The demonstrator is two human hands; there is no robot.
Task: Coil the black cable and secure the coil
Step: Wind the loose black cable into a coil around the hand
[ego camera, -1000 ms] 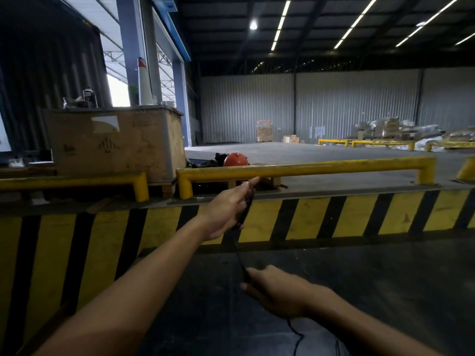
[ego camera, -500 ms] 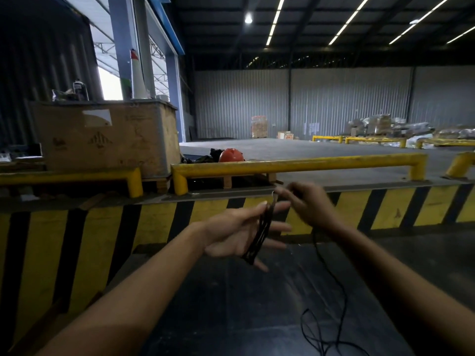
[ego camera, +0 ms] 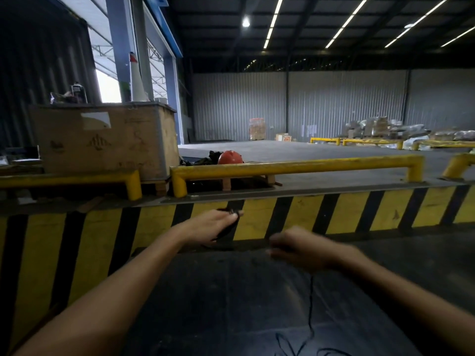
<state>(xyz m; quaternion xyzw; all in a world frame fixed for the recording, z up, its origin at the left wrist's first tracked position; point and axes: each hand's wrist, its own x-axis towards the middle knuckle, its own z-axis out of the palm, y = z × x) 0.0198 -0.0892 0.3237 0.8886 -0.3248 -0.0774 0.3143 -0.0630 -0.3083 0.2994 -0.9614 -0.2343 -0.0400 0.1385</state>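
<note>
My left hand (ego camera: 210, 226) is held out in front of the striped dock wall, closed around a small bundle of black cable loops (ego camera: 229, 228). My right hand (ego camera: 300, 249), blurred by motion, sits lower and to the right with its fingers closed on the loose strand. From under that hand the thin black cable (ego camera: 311, 304) hangs straight down and ends in slack loops on the dark floor at the bottom edge.
A yellow-and-black striped dock wall (ego camera: 295, 217) runs across ahead, topped by yellow guard rails (ego camera: 295, 167). A large wooden crate (ego camera: 102, 141) stands at the left, an orange helmet (ego camera: 230, 158) behind the rail. Dark floor (ego camera: 205, 304) lies below my arms.
My right hand dropped from beside the left hand's fingertips down and to the right along the cable. My left hand closed over the loops and turned palm down.
</note>
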